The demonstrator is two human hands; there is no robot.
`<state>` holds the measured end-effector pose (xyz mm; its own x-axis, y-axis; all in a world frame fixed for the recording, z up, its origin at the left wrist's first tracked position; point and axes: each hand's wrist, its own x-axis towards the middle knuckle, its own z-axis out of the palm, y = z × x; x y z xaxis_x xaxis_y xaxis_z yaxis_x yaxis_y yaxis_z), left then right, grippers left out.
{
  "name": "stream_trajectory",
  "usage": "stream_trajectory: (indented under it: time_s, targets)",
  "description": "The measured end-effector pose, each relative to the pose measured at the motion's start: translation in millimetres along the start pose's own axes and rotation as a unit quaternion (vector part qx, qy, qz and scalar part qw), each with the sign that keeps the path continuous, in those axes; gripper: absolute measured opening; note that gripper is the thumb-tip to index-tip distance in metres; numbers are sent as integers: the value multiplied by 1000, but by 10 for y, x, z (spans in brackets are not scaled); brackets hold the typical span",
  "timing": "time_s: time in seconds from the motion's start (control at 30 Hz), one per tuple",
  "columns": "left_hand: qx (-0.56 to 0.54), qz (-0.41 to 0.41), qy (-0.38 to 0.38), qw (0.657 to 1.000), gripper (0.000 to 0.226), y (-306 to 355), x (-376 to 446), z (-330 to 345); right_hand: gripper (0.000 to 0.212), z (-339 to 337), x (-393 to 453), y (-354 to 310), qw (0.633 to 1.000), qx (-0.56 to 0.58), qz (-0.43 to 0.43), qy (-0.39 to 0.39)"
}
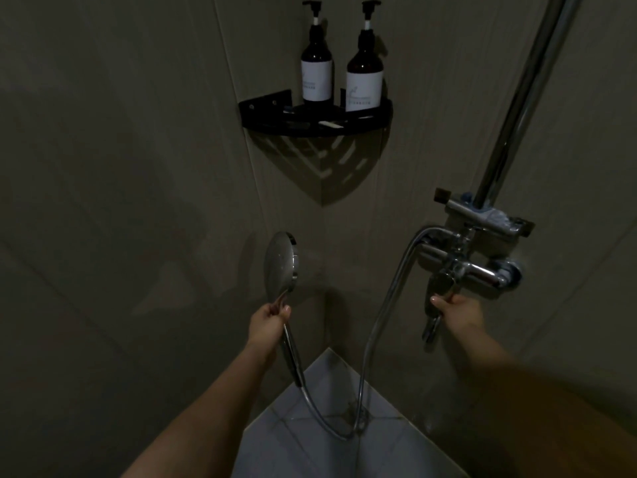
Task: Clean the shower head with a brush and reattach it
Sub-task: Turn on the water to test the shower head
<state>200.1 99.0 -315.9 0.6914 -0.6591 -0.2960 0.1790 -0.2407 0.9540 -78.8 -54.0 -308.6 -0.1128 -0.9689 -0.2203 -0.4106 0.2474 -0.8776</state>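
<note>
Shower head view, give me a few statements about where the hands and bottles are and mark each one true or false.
1. The left hand holds the shower head by its handle. True.
2. The right hand holds a brush. False: it grips the mixer lever.
3. Two pump bottles stand on the corner shelf. True.
4. The hose is detached from the shower head. False: it runs to the handle.

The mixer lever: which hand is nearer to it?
Right. The right hand grips the mixer lever; the left hand holds the shower head handle, well apart to its left.
</note>
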Motion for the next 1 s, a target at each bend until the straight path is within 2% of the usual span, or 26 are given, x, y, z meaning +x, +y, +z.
stream_trajectory:
  time_s: [0.37,0.5,0.63,1.0]
  targets:
    - [0,7,1,1000,20,13,-34,60,28,-10,-55,-38,1000,-7,-4,0]
    - [-2,5,3,1000,13,13,-39,74,28,-22,-66,-42,999,-43,-3,-6]
    - [-3,8,4,1000,20,9,-32,82,27,-38,-82,-64,998,-57,-4,-9]
    - [7,8,3,1000,19,36,-38,128,27,-114,-36,-93,995,-87,-1,-46]
